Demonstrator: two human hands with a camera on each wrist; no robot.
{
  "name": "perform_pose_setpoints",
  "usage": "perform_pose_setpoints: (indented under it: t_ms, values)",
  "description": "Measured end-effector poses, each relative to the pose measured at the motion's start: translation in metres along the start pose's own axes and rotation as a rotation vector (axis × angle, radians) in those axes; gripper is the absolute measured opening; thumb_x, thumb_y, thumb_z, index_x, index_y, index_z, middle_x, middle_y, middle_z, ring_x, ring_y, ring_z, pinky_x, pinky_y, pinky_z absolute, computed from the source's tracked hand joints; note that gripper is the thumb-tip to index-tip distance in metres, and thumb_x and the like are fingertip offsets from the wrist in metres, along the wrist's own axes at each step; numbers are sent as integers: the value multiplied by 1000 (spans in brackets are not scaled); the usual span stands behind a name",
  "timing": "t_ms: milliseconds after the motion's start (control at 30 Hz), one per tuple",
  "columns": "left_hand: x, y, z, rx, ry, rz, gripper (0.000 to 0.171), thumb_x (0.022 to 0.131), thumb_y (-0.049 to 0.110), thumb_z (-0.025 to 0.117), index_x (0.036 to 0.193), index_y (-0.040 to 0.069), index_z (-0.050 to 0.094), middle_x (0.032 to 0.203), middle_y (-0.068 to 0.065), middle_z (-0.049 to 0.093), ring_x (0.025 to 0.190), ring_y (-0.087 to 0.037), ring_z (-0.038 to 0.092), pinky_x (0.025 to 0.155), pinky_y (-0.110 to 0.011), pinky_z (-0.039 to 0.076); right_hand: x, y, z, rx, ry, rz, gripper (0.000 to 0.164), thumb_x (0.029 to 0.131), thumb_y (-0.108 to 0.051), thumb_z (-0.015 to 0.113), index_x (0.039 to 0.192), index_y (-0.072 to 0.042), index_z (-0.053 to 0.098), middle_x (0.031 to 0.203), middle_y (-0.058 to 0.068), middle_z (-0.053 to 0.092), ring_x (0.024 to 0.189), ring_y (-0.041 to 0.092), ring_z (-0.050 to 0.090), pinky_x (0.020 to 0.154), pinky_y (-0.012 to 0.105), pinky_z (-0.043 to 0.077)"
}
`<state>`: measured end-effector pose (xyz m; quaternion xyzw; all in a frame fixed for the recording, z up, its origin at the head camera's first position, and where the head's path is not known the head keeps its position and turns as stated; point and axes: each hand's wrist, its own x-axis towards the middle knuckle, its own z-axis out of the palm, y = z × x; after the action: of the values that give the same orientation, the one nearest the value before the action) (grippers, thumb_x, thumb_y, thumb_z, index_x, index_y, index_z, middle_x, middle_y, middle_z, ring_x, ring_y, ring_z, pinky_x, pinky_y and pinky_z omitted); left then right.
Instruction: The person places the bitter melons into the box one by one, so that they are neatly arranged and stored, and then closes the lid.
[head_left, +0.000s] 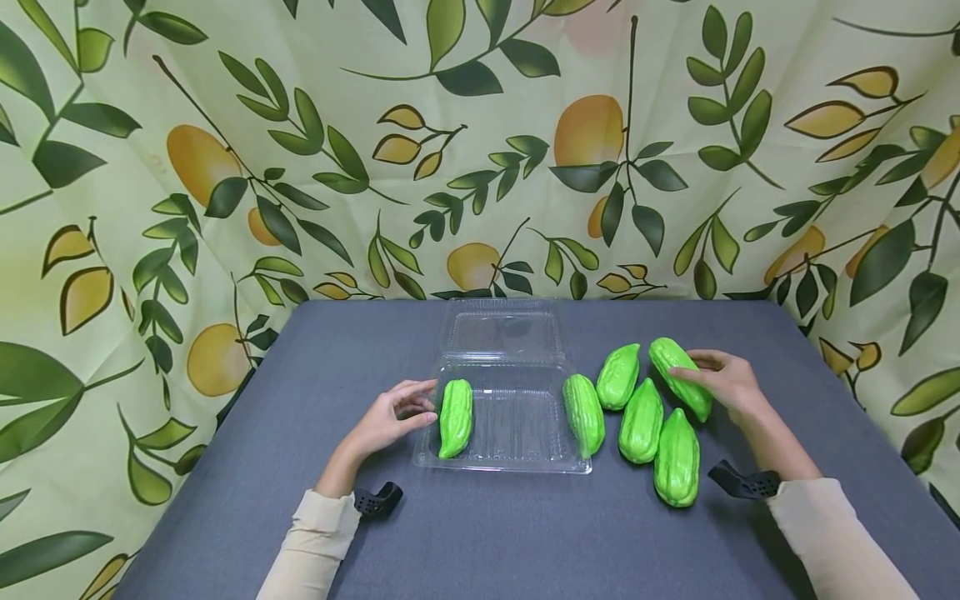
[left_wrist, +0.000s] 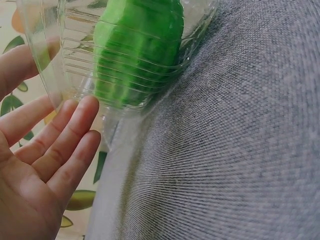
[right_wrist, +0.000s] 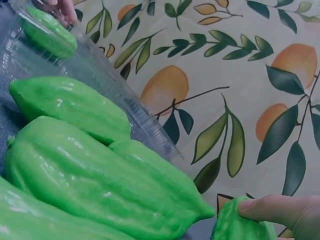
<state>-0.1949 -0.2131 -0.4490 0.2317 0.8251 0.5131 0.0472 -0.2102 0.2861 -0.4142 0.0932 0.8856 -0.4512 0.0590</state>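
A clear plastic clamshell container (head_left: 517, 464) lies with its lid (head_left: 504, 333) folded back. One green bitter melon (head_left: 456, 419) is inside at the left. My left hand (head_left: 393, 417) is beside the container's left wall, fingers loosely spread and holding nothing; in the left wrist view, its fingertips (left_wrist: 90, 106) are close to the plastic. At the far right, my right hand (head_left: 722, 379) grips another bitter melon (head_left: 678, 375) between thumb and fingers; the right wrist view shows the thumb pressed on its skin. Part of that melon is hidden there.
A bitter melon (head_left: 585, 415) lies along the container's right edge; I cannot tell whether it is inside. Several more, including a front one (head_left: 677, 458), lie close together between the container and my right hand. A patterned cloth (head_left: 480, 167) hangs behind the grey table (head_left: 487, 533).
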Motion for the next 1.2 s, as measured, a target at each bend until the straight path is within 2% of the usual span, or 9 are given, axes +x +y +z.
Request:
perform_pose_setpoints:
  t_ms: [400,800,1000,1200]
  values:
    - [0,-1,0,0,2,-6,51,89,10,68,135,-3,51,124,-24,57,101,-13,63,95,-22,53,-5,-8,-5,6,0,-17,80,91,-46,62,144,7,35,146,33,37,134,49,34,103,53,42]
    - [0,2,0,4,-2,-9,51,89,10,68,135,-4,51,124,-24,57,101,-14,62,95,-22,53,-7,-14,-7,55,-6,11,85,92,-51,58,148,5,28,149,32,31,136,48,31,109,58,37]
    - [0,2,0,2,-2,-15,52,89,11,68,136,-4,51,125,-24,56,100,-10,62,95,-20,52,-8,-16,-6,70,-12,2,84,92,-50,56,148,6,28,149,32,31,136,48,31,110,59,36]
    - [0,1,1,-21,-2,-2,51,88,8,68,135,-5,51,125,-26,56,98,-1,60,94,-17,52,-9,-17,-5,67,-20,-15,81,93,-50,56,147,6,31,139,25,43,129,39,40,103,49,42]
